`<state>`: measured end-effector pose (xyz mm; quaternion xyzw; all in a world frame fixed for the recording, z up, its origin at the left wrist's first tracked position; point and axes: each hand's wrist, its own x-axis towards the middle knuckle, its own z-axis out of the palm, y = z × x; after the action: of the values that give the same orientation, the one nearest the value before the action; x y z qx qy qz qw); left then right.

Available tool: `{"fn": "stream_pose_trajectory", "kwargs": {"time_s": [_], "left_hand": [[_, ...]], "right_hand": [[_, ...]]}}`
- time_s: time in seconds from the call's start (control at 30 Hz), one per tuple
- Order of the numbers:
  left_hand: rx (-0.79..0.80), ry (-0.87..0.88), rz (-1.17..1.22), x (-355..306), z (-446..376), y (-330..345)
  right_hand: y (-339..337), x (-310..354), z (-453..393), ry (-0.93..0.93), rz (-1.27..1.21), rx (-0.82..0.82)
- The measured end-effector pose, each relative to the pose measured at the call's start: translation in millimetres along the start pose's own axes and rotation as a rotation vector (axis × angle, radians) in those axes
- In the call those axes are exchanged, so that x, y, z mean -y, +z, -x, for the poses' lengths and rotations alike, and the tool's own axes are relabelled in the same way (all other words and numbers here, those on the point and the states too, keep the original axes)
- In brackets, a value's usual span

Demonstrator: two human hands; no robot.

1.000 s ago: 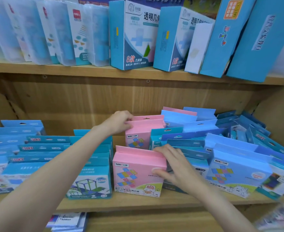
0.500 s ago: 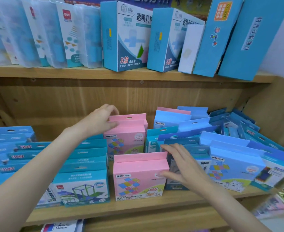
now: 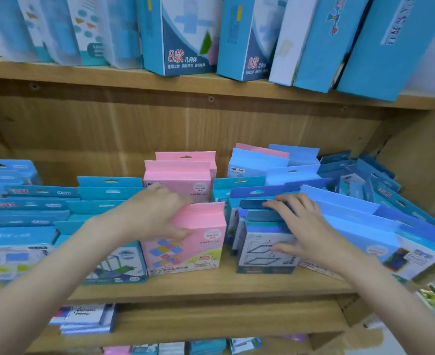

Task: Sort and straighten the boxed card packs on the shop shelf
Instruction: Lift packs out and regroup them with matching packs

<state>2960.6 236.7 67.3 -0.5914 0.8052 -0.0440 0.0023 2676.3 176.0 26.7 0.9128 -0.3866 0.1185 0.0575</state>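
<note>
We grip the front pink cardboard card pack [image 3: 185, 242] with our left hand [image 3: 152, 213], thumb on its face and fingers over its top edge, near the wooden shelf's front lip [image 3: 211, 285]. Our right hand [image 3: 306, 231] lies spread and relaxed on the teal boxed pack [image 3: 265, 254] just beside it. A narrow gap separates both packs; bare board runs along the front edge.

Count, middle shelf [image 3: 211, 285]: pink card packs [image 3: 198, 242], 4 visible: one front, two stacked behind it, one edge further right at the back. Teal packs [image 3: 110, 193], left of centre: roughly 5 tabs, blurred, count uncertain. Hands: 2, left hand [image 3: 152, 213] and right hand [image 3: 306, 231]. Tall blue boxes [image 3: 180, 34], upper shelf: 4.
</note>
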Motion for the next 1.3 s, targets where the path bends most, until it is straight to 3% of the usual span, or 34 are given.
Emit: {"fn": "stream_pose_trajectory", "kwargs": {"time_s": [0.17, 0.27, 0.37, 0.57, 0.67, 0.77, 0.87, 0.93, 1.13, 1.3], "left_hand": [[0.152, -0.157, 0.028, -6.8, -5.7, -8.5], [0.216, -0.244, 0.115, -12.2, -7.3, -10.2], [0.125, -0.261, 0.208, -29.9, -8.8, -6.4], [-0.149, -0.239, 0.284, -62.9, -14.8, 7.0], [-0.270, -0.176, 0.355, -70.8, -21.6, 4.3], [-0.263, -0.089, 0.356, -85.2, -38.1, -0.7], [-0.147, -0.058, 0.213, -98.4, -57.1, -0.4], [-0.071, -0.056, 0.108, -102.8, -64.1, 3.0], [-0.001, -0.072, 0.095, -108.9, -58.6, 6.3], [0.022, -0.088, 0.081, -108.9, -60.4, 7.6]], "right_hand": [[-5.6, -16.4, -1.3, -0.083, -0.061, 0.166], [0.1, -9.1, -6.2, -0.160, 0.073, 0.004], [10.7, -0.2, -14.2, -0.175, 0.118, -0.110], [-7.1, -22.0, -5.9, -0.296, -0.014, -0.131], [-39.9, -50.2, -3.0, -0.205, -0.258, -0.122], [-66.4, -96.0, -19.5, -0.034, -0.244, -0.096], [-60.1, -137.1, -44.8, 0.103, -0.169, 0.177], [-47.9, -144.6, -55.6, 0.127, -0.151, 0.260], [-39.8, -136.3, -60.5, 0.174, -0.051, 0.125], [-67.3, -125.2, -47.7, 0.212, -0.126, -0.234]]}}
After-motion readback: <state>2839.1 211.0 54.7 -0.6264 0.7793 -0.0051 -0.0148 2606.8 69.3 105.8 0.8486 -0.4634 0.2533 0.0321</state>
